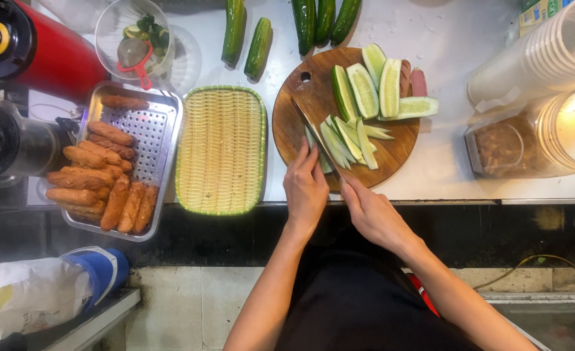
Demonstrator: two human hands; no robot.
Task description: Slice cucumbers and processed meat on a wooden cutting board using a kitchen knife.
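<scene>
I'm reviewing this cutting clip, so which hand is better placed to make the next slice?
Right hand: it grips the knife lying over the cucumber strips. The left hand only steadies a strip.

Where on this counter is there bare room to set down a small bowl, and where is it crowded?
Free: the white counter between the round cutting board and the stacked plastic cups; also the empty woven tray. Crowded: the board, with cucumber slices, left hand, right hand and knife; the metal tray holding sausages.
</scene>
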